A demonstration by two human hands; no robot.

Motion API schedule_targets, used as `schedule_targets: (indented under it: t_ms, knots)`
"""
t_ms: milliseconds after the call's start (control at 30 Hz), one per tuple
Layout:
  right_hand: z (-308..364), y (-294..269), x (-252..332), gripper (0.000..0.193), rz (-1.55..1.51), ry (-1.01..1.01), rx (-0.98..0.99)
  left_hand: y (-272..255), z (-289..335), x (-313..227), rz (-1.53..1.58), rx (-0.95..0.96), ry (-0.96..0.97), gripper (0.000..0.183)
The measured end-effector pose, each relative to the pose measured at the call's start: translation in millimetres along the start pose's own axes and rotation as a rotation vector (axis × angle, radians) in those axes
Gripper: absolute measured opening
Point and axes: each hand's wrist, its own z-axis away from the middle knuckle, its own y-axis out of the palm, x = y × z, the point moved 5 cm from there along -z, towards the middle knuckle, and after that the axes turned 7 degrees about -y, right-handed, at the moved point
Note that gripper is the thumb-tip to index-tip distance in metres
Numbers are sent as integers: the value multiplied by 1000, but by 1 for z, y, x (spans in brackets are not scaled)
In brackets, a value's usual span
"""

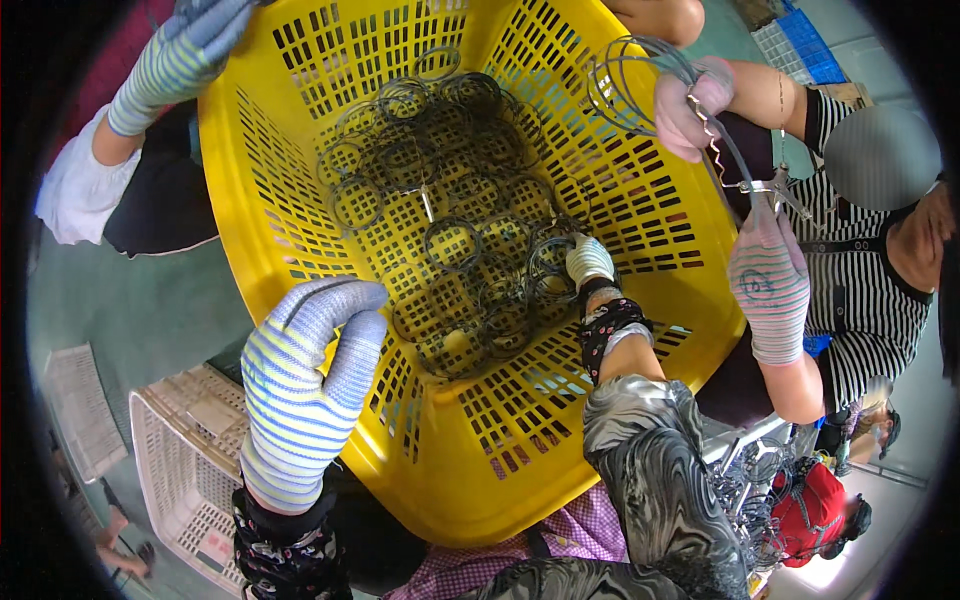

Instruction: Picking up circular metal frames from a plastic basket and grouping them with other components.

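Note:
A large yellow slotted plastic basket stands in front of me, with many thin dark wire coils spread over its bottom. My right hand, in a striped knit glove, reaches down inside. Its fingers are closed at a dark coil near the basket's right side, the fingertips partly hidden. Over the basket's near left rim is my left hand, also gloved. Its fingers bend forward with a gap to the thumb, and nothing shows between them. A small pale stick-like piece lies among the coils.
At right, a co-worker's gloved hands hold a wire coil and a metal tool by the basket's rim. Another person's gloved hand is at the far left rim. A white crate stands at lower left.

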Motion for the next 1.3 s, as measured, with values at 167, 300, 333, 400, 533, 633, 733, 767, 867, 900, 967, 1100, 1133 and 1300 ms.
schedule_targets:
  t_ms: [167,300,333,400,533,633,733,767,867,900,967,1100,1133,1300]
  knots:
    - [-11,5,-3,41,93,-99,-48,0,0,0,-18,-2,-8,11]
    - [6,-19,25,40,-44,-238,-24,-4,-1,-8,-3,-29,11,10]
    - [13,-26,36,41,30,-329,-102,-5,-1,-10,-17,-40,45,10]
    - [28,-36,53,41,49,-426,-112,-7,-2,-11,-28,-61,60,10]
    - [79,-66,76,33,-99,-758,-299,-13,1,-14,-56,-88,69,13]
    - [138,-95,97,41,-111,-937,-388,-17,7,-6,-92,-79,53,14]
    - [164,-109,92,33,-201,-1033,-368,-15,10,-5,-143,-109,105,16]
    - [166,-109,88,34,-237,-988,-321,-17,11,-5,-136,-117,101,16]
    - [171,-103,85,34,-179,-942,-239,-24,11,-5,-119,-160,58,19]
    - [172,-97,85,35,-90,-937,-198,-26,12,-5,-115,-161,57,19]
    - [180,-89,95,35,-20,-965,-142,-28,14,-6,-117,-184,76,19]
    - [138,-45,94,37,15,-905,132,-26,11,-7,-136,-133,21,19]
    - [146,-44,105,37,55,-881,130,-25,11,-5,-149,-129,28,19]
    - [126,-17,123,36,151,-771,198,-20,4,-7,-143,-127,123,17]
